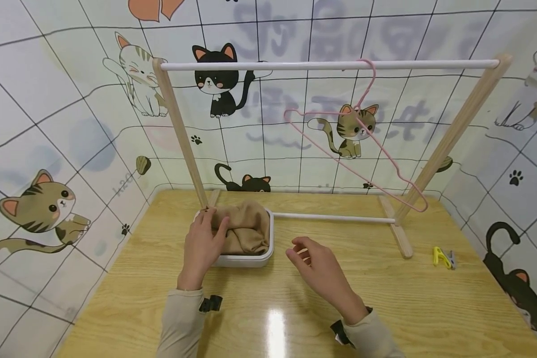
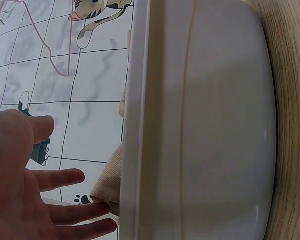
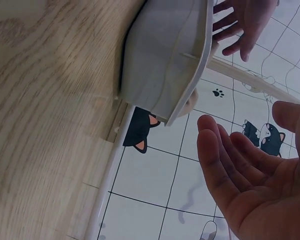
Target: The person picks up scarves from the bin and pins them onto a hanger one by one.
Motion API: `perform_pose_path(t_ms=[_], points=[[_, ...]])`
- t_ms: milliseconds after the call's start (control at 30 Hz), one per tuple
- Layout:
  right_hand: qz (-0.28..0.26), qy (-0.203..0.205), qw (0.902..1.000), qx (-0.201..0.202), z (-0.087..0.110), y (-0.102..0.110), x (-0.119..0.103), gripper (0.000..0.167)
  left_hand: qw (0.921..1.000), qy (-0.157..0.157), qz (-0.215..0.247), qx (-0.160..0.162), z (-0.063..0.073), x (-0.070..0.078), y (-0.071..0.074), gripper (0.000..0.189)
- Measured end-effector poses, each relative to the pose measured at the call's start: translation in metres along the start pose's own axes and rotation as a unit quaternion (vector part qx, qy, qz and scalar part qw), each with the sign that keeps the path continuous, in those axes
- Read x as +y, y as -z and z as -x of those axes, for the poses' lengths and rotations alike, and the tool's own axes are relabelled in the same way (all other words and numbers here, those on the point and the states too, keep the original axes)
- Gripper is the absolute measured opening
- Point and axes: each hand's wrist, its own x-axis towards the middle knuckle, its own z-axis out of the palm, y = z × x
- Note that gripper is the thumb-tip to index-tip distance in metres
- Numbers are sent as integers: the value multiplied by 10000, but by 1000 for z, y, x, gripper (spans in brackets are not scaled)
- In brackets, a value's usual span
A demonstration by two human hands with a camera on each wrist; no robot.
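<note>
A folded brown cloth (image 1: 247, 223) lies in a white plastic bin (image 1: 246, 261) on the table. My left hand (image 1: 203, 243) is over the bin's left side, its fingers extended. In the left wrist view the fingertips (image 2: 104, 227) come right up to a corner of the cloth at the bin's rim. My right hand (image 1: 320, 271) hovers to the right of the bin, fingers slightly bent and apart from it. Nothing lies in its palm in the right wrist view. Much of the cloth sits hidden below the rim.
Behind the bin stands a wooden rack with a white top rail (image 1: 268, 65) and a low white bar (image 1: 333, 218). A pink hanger (image 1: 357, 107) hangs from the rail, right of the middle. Yellow and grey clothespins (image 1: 442, 257) lie at the right. Cat-patterned walls enclose the table.
</note>
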Motion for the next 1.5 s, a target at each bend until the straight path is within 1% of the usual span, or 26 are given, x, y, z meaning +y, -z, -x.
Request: perform_pose_path(t_ms=[100, 267, 400, 567, 833, 1067, 1167, 1267, 1367, 1500], points=[[-19, -17, 10000, -27, 0, -1, 0, 34, 10000, -23, -58, -28, -1, 0, 0, 60], [28, -45, 10000, 24, 0, 0, 0, 35, 9997, -101, -181, -93, -2, 0, -3, 59], [9, -108, 9999, -1, 0, 0, 0, 35, 9994, 0, -218, -282, -2, -1, -5, 61], [-115, -179, 9997, -82, -2, 2, 1, 37, 9984, 150, -149, -533, -2, -3, -6, 63], [-201, -297, 9993, -73, -5, 3, 4, 41, 9974, 252, 231, -640, -1, -6, -7, 66], [-411, -297, 9986, -171, -8, -3, 3, 38, 9979, 262, 241, -545, 0, -6, -9, 64], [-490, -321, 9981, -206, -11, -7, 5, 37, 9976, 332, 256, -551, -1, -6, -11, 65], [-616, -366, 9972, -229, -14, -11, 8, 36, 9977, 364, 292, -492, -2, -7, -13, 66], [-692, -420, 9963, -288, -16, -16, 9, 35, 9981, 399, 201, -422, -2, -8, -15, 67], [-636, -523, 9960, -352, -19, -22, 11, 30, 9982, 490, 94, -340, -1, -9, -19, 67]])
